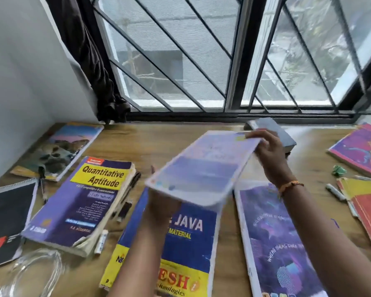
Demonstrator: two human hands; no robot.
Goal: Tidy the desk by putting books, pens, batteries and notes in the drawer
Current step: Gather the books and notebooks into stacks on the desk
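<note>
Both my hands hold a thin pale purple book in the air above the wooden desk. My left hand grips its near edge from below; my right hand grips its far right corner. Under it lies a blue and yellow Java book. A thick Quantitative Aptitude book lies to the left, a purple notebook to the right. Pens lie beside the thick book, a white battery at its near corner, and a grey marker at the right.
A landscape-cover book and a black spiral notebook lie at the left. Pink and red-yellow books lie at the right, a crumpled green note between. A grey box sits by the barred window. Clear cable lies near left.
</note>
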